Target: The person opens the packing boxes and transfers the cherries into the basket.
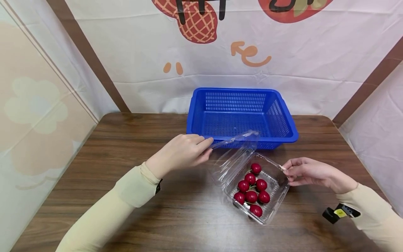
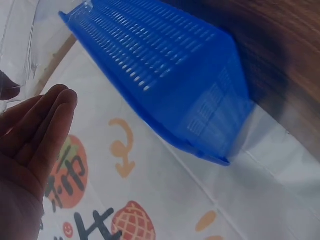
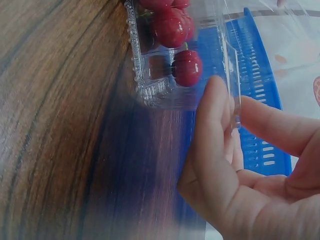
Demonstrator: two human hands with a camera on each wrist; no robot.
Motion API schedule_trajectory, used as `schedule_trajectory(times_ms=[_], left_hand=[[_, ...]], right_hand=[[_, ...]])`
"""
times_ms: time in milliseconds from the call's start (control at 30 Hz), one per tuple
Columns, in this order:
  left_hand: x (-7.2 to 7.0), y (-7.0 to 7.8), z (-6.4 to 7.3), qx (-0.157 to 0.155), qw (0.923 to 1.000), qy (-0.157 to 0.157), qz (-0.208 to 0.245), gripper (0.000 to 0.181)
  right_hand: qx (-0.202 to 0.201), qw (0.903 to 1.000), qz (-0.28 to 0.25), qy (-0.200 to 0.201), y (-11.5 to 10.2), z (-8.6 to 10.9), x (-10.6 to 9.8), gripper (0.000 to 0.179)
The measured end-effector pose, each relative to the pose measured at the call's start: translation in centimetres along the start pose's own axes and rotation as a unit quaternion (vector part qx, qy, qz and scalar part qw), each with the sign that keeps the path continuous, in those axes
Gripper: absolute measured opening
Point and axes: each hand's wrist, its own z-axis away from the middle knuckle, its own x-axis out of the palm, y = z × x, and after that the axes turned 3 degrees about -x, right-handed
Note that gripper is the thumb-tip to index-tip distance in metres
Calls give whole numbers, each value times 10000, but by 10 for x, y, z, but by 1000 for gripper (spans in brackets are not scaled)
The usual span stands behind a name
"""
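A clear plastic clamshell box (image 1: 274, 209) stands on the table with its lid (image 1: 231, 162) swung up to the left. Several dark red cherries (image 1: 251, 196) with green stems lie in its base. My left hand (image 1: 181, 152) pinches the lid's edge between thumb and fingers, close to the basket's front rim. On the other side, my right hand (image 1: 315, 174) pinches the box's rim at its right corner. In the right wrist view, the thumb and fingers of that hand (image 3: 215, 145) hold the rim, near a cherry (image 3: 187, 68).
Behind the box, a blue perforated basket (image 1: 242, 90) stands at the back of the wooden table (image 1: 151, 196). The lid overlaps its front rim in the head view. A printed white cloth (image 1: 141, 52) hangs behind the table.
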Motion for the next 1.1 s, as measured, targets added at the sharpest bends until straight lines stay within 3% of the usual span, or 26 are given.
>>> schedule_trajectory(times_ms=[167, 333, 633, 1100], left_hand=[[-1, -1, 7, -50, 9998, -105, 144, 8], [-2, 0, 12, -145, 9987, -326, 363, 13], [-2, 3, 20, -637, 9903, -956, 788, 17], [5, 3, 38, -1370, 9754, -1221, 1221, 23]], right_hand=[[105, 9999, 98, 78, -4, -2, -1, 11], [146, 9998, 104, 8, -6, -2, -3, 13], [-4, 9998, -106, -146, -8, -2, -9, 16], [-205, 9997, 15, -155, -11, -7, -12, 16]])
